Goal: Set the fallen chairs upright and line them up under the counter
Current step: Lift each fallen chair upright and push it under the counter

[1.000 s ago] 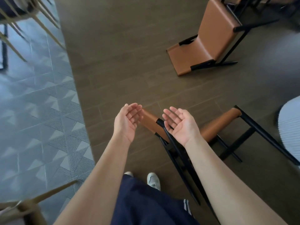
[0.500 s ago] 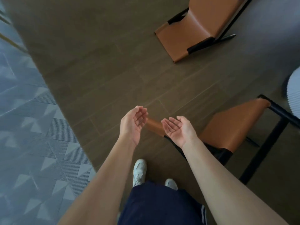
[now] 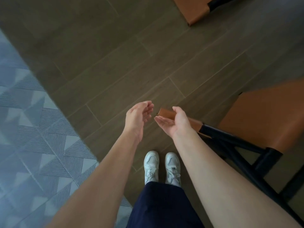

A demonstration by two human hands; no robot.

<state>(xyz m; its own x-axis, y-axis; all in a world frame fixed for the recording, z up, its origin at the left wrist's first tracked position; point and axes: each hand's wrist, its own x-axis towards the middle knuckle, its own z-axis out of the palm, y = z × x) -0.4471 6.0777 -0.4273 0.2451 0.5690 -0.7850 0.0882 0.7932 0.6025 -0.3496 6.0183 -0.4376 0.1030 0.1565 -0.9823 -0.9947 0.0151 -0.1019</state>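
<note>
Left hand [image 3: 139,116] and right hand [image 3: 173,123] hold nothing, palms up, fingers relaxed. Tan chair [image 3: 263,116] just behind right hand; contact cannot be told.

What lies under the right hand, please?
Under the right hand runs the tan backrest of the near chair, showing on either side. The hand covers the stretch between, so contact cannot be judged. The floor lies below.
</note>
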